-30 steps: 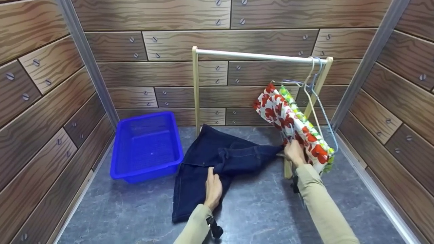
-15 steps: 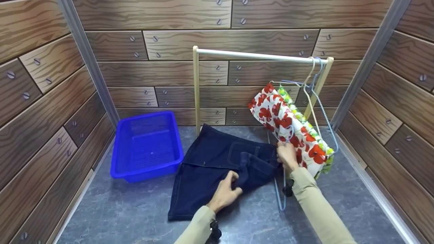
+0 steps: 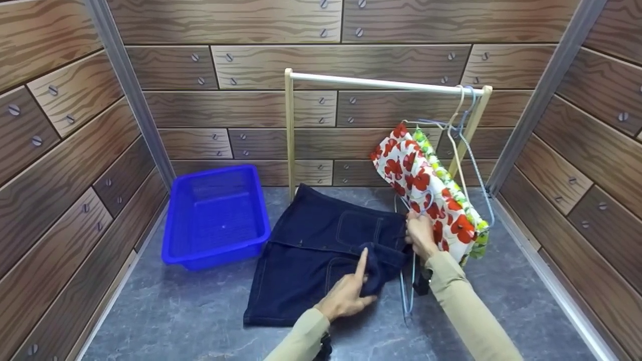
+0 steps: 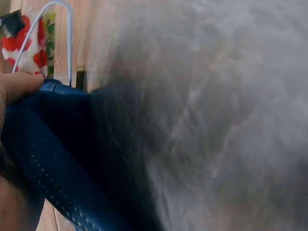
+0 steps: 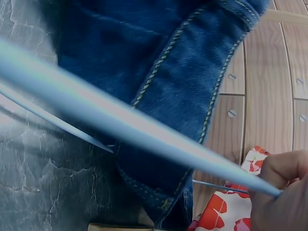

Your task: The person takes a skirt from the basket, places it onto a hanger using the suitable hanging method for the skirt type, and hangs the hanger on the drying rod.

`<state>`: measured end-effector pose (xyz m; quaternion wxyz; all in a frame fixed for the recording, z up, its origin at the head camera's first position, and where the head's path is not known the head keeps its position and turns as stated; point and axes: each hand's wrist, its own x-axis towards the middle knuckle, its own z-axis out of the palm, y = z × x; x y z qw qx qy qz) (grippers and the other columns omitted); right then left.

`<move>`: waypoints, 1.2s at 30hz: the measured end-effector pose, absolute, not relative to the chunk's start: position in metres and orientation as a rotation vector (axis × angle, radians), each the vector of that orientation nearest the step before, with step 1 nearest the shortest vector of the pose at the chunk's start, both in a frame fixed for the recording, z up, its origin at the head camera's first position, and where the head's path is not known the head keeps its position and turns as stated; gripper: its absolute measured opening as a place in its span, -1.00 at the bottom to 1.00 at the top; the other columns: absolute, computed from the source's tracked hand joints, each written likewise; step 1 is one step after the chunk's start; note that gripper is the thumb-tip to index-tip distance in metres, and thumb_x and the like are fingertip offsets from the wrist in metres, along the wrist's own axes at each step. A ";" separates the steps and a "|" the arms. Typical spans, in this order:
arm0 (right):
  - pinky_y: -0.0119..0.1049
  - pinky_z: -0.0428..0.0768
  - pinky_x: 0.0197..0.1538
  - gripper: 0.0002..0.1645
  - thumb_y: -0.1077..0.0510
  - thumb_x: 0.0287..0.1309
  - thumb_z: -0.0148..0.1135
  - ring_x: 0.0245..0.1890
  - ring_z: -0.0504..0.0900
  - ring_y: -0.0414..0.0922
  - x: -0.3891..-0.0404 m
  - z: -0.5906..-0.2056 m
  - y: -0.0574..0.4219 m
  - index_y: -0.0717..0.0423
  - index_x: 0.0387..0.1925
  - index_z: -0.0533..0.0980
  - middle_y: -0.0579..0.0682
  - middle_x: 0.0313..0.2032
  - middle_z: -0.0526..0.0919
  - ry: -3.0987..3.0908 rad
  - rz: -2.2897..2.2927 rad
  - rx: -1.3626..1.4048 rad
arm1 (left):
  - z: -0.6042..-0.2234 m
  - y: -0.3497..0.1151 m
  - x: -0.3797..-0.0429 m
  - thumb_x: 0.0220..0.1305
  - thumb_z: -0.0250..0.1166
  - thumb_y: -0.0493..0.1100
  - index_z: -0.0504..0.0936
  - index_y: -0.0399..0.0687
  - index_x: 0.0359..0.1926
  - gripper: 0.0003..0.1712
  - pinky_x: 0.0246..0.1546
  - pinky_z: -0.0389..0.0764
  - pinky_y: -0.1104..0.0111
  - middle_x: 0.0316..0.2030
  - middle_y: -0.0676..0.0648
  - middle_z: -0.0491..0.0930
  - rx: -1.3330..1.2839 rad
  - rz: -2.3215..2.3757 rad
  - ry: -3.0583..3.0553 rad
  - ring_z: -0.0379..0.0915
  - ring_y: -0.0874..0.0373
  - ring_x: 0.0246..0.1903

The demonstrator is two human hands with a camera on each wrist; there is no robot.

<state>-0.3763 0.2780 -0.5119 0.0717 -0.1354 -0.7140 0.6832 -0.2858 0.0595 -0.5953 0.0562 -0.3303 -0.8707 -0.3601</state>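
Note:
A dark blue denim skirt (image 3: pixel 321 225) lies spread over the floor, its waistband end toward the right. My left hand (image 3: pixel 346 296) is at the near side of that end, index finger straight against the denim and thumb spread away. In the left wrist view a fold of denim (image 4: pixel 53 159) passes between finger and thumb. My right hand (image 3: pixel 421 233) grips a light blue hanger (image 3: pixel 405 296) just below its hook. In the right wrist view the hanger's bar (image 5: pixel 134 130) crosses in front of the stitched waistband (image 5: pixel 187 96). Part of the hanger is hidden by the skirt.
A wooden rack with a white rail (image 3: pixel 381 82) stands at the back. Two hangers at its right end carry a red-flowered white cloth (image 3: pixel 401 160) and a green-yellow patterned cloth (image 3: pixel 446 175), close by my right hand. A blue basket (image 3: pixel 215 253) sits at the left.
My left hand has let go of the raised waistband fold and shifted right and nearer; the fold has dropped flatter. My right hand has moved slightly left with the hanger, which now shows more.

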 end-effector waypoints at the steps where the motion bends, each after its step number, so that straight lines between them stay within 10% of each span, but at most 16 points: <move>1: -0.47 0.17 -0.73 -0.55 0.17 0.48 -0.29 -0.81 0.15 -0.33 -0.376 -0.511 0.277 0.00 -0.63 0.17 -0.22 -0.76 0.18 -2.144 2.059 -0.402 | -0.595 0.062 -0.286 0.12 0.46 0.02 -0.41 -0.08 0.54 0.35 0.02 0.59 0.31 -0.11 -0.01 0.74 -0.975 -1.133 -2.641 0.63 0.22 -0.10; 6: -0.45 0.18 -0.72 -0.54 0.13 0.51 -0.30 -0.82 0.12 -0.32 -0.371 -0.509 0.268 -0.01 -0.61 0.17 -0.22 -0.80 0.16 -2.171 2.093 -0.388 | -0.594 0.070 -0.287 0.06 0.47 0.15 -0.36 -0.15 0.55 0.39 0.14 0.52 0.31 -0.14 -0.12 0.74 -0.724 -1.586 -2.578 0.64 0.20 -0.06; 14: -0.49 0.16 -0.72 -0.60 0.12 0.52 -0.30 -0.81 0.12 -0.34 -0.362 -0.508 0.267 0.03 -0.54 0.16 -0.23 -0.79 0.16 -2.103 2.193 -0.422 | -0.600 0.079 -0.281 0.14 0.17 -0.49 0.05 0.19 0.54 0.00 0.15 0.52 0.40 0.34 -0.05 0.42 -1.175 -0.932 -2.585 0.52 0.16 0.17; 23: -0.51 0.16 -0.73 -0.69 0.10 0.53 -0.30 -0.78 0.13 -0.34 -0.356 -0.501 0.255 0.06 -0.42 0.16 -0.21 -0.73 0.17 -2.056 2.324 -0.451 | -0.593 0.096 -0.275 0.26 0.22 -0.25 0.17 0.63 0.43 -0.13 0.08 0.58 0.07 0.42 0.19 0.28 -1.242 -0.210 -2.819 0.30 0.07 0.35; 29: -0.48 0.14 -0.71 -0.69 0.07 0.55 -0.32 -0.77 0.06 -0.32 -0.355 -0.509 0.248 0.04 -0.41 0.09 -0.18 -0.72 0.09 -2.046 2.407 -0.383 | -0.587 0.097 -0.274 0.36 -0.03 0.02 0.48 0.46 0.28 -0.50 0.26 0.29 -0.20 0.36 0.30 0.33 -1.293 -0.609 -3.002 0.10 0.14 0.45; 36: -0.40 0.41 -0.43 -0.86 0.22 0.50 -0.24 -0.49 0.37 -0.22 -0.361 -0.516 0.248 0.17 0.01 0.17 -0.06 -0.43 0.33 -2.106 2.523 -0.252 | -0.583 0.098 -0.277 0.32 0.16 0.27 0.66 0.18 -0.06 -0.61 -0.09 0.59 0.39 -0.15 0.19 0.69 -1.121 -0.943 -2.989 0.58 0.30 -0.06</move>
